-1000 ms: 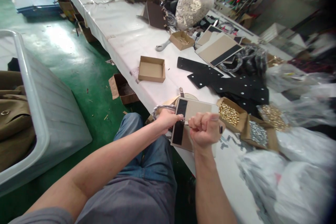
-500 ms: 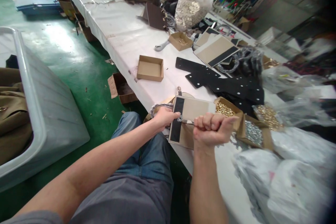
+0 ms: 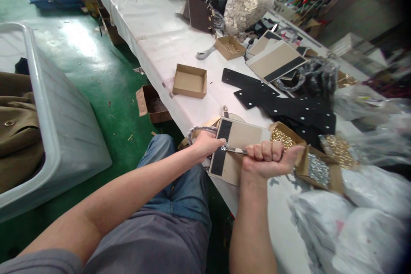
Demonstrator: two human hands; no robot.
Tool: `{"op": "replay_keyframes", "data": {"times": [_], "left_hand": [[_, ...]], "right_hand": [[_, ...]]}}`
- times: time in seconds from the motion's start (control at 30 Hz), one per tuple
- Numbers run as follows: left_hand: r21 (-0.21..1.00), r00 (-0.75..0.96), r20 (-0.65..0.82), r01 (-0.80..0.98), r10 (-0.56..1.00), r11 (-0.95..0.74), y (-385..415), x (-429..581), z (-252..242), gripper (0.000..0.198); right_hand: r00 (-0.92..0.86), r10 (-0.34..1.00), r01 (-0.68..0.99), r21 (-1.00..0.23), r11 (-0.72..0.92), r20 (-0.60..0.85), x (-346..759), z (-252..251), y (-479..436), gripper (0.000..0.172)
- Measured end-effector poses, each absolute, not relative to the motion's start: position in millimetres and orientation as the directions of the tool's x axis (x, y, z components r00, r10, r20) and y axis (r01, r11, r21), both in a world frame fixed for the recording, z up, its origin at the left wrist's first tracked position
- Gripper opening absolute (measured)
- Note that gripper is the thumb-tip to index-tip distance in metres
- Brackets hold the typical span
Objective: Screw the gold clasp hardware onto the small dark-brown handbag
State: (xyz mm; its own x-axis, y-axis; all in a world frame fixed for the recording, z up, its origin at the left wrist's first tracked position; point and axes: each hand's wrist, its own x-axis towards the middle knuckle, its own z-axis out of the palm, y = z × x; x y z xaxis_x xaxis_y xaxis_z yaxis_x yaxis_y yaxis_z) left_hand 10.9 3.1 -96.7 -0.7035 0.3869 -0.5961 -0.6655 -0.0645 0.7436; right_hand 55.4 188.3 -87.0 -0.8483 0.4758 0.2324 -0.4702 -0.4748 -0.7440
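A tan card panel with a black strip point(image 3: 239, 137) lies at the near edge of the white table point(image 3: 160, 43). My left hand point(image 3: 205, 143) pinches a small metal fitting on the strip, next to a silver chain point(image 3: 196, 129). My right hand point(image 3: 268, 158) is a closed fist around a thin tool whose metal shaft point(image 3: 237, 150) points at the fitting. A small box of gold studs point(image 3: 282, 138) sits just behind my right hand, and a box of silver studs point(image 3: 316, 170) lies to its right.
Black punched strips point(image 3: 289, 105) and more tan panels point(image 3: 274, 60) lie further back. An empty cardboard box point(image 3: 190, 80) sits mid-table. White plastic bags point(image 3: 353, 222) pile at the right. A grey bin point(image 3: 48, 120) stands on the green floor at left.
My right fist has rolled over so its knuckles face up and the thumb points right. The left hand keeps its pinch on the fitting. The view shifted slightly.
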Motion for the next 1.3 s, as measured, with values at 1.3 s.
{"op": "replay_keyframes", "data": {"times": [1.3], "left_hand": [[0.835, -0.786, -0.541, -0.544, 0.299, 0.082, 0, 18, -98, 0.046]], "right_hand": [[-0.773, 0.486, -0.469, -0.883, -0.008, 0.406, 56, -60, 96, 0.074]]}}
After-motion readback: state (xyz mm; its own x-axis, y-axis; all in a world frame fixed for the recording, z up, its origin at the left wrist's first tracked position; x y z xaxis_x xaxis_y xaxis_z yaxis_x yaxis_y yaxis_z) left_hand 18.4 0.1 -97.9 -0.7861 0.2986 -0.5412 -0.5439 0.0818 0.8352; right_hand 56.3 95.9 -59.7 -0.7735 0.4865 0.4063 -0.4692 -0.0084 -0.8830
